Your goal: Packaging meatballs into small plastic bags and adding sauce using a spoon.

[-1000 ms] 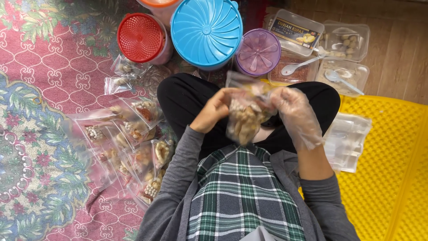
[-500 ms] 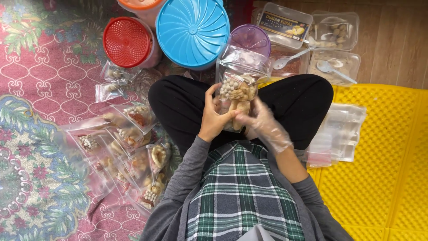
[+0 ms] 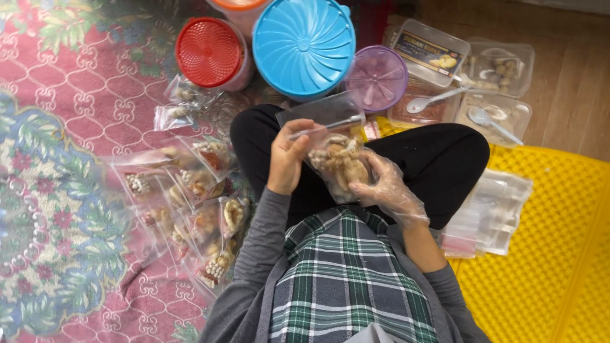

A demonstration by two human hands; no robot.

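Four round lids: one red lid, one blue lid, one purple lid, one orange lid. Four clear boxes stand beside them, with two white spoons. Two hands hold one bag

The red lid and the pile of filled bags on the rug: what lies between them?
In the head view, two small clear bags lie on the patterned rug between the red lid and the pile of filled bags.
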